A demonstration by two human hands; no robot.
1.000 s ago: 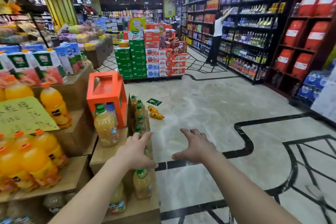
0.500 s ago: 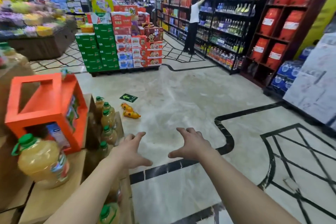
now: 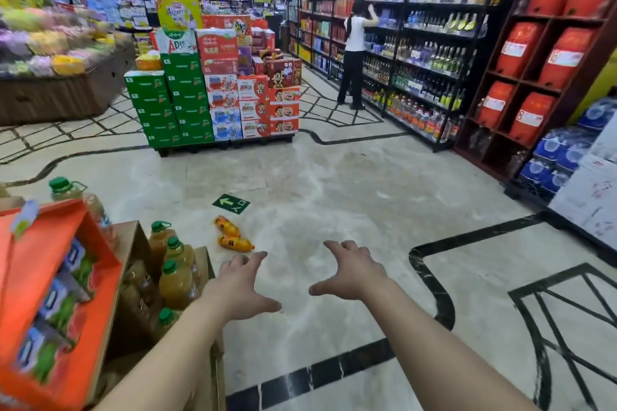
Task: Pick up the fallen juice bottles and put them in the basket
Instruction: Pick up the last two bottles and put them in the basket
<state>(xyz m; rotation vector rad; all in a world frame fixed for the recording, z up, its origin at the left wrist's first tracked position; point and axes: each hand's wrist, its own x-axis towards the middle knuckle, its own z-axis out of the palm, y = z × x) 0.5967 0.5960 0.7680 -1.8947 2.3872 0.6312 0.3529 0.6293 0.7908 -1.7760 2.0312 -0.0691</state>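
Observation:
Two small orange juice bottles lie on their sides on the marble floor: one [image 3: 227, 226] farther off, the other [image 3: 236, 243] nearer me, just below a green arrow floor sticker [image 3: 231, 203]. My left hand [image 3: 238, 287] is stretched forward, fingers spread and empty, a short way in front of the nearer bottle. My right hand [image 3: 349, 272] is held out beside it, also spread and empty. No basket is in view.
A wooden display [image 3: 143, 277] with large juice jugs [image 3: 173, 280] and an orange carton [image 3: 50, 294] stands at my left. A pallet of stacked boxes [image 3: 217, 93] sits ahead. Shelves [image 3: 417, 43] line the right, where a person [image 3: 354, 53] stands.
The view has moved forward and turned left; the fallen bottles are closer now. Both hands stay stretched out, spread and empty.

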